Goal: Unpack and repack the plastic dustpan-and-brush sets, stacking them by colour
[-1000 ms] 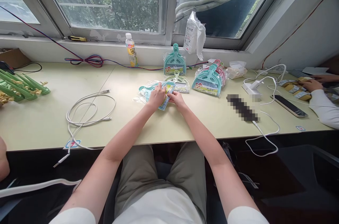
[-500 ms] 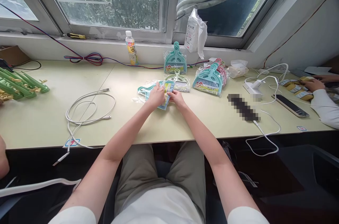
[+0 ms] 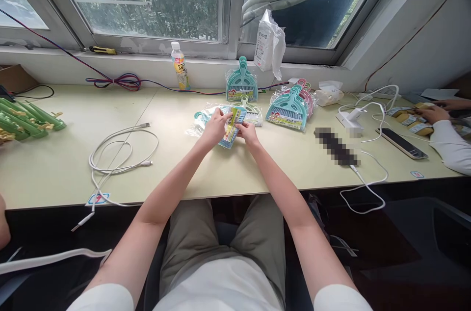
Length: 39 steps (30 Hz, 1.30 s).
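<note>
A light-blue dustpan and brush set (image 3: 228,138) in a clear plastic bag is tilted sideways above the table, its handle end to the left and its printed label facing me. My left hand (image 3: 215,128) is closed on the upper left of the set, a finger lying against the label. At the bristle-side edge, my right hand (image 3: 248,133) pinches the set between thumb and fingers. Just behind, partly covered, lies a pale green dustpan and brush set (image 3: 253,116). Further back a teal set (image 3: 242,83) leans upright, and another teal set (image 3: 289,111) rests in front of pink ones (image 3: 304,92).
A white cable (image 3: 127,164) is coiled on the left of the table (image 3: 176,168). A drink bottle (image 3: 180,66) stands at the back. On the right are a power strip (image 3: 348,122), a phone (image 3: 403,143) and a co-worker's hand (image 3: 436,113). Green bundles (image 3: 29,119) lie far left.
The held set has been lifted and turned slightly, so more of its label shows. Both hands have stayed on it, and the whole view has shifted a little.
</note>
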Motion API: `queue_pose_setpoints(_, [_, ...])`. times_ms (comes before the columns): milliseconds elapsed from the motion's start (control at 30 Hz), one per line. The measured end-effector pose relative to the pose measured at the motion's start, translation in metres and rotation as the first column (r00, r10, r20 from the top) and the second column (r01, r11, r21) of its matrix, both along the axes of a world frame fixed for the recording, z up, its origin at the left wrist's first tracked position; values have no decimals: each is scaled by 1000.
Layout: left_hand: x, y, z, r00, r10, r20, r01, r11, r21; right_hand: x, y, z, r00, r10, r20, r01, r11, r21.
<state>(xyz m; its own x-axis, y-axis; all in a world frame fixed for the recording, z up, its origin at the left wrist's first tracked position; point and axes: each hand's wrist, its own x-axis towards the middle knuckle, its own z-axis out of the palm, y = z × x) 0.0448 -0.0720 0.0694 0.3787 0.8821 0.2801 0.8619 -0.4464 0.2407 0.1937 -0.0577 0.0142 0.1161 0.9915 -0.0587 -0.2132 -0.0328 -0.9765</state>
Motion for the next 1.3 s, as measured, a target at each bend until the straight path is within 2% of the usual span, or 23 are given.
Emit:
queue_pose_setpoints(100, [-2, 3, -1, 999, -43, -2, 43, 997, 65, 3, 2, 1, 1000, -26, -8, 26, 1000, -9])
queue_pose_setpoints(200, [1, 1, 0, 997, -27, -70, 34, 995, 95, 4, 3, 1, 999, -43, -20, 43, 999, -2])
queue_pose_setpoints(367, [6, -9, 5, 973, 73, -217, -61, 996, 61, 6, 5, -3, 997, -70, -15, 71, 998, 4])
queue_pose_setpoints(467, [7, -13, 5, 956, 93, -278, -88, 996, 30, 7, 6, -3, 994, -102, -37, 102, 995, -9])
queue_pose_setpoints(567, [10, -14, 1, 953, 85, -291, -80, 996, 31, 8, 6, -2, 990, -126, -70, 124, 992, -24])
queue_pose_setpoints(767, [17, -19, -3, 955, 81, -285, -50, 992, 117, 8, 5, -1, 989, -114, -89, 112, 993, -22])
queue_pose_setpoints(967, [18, -19, -2, 942, 45, -334, -3, 992, 124, 5, 1, 1, 999, -40, -25, 39, 999, -27])
queue_pose_setpoints(1167, [9, -5, -8, 952, 95, -292, -77, 995, 71, -5, -8, 5, 987, 133, 88, -132, 991, -12])
queue_pose_setpoints(1300, [4, 1, -9, 945, 106, -308, -89, 994, 68, -9, -11, 7, 980, 167, 104, -168, 986, -2])
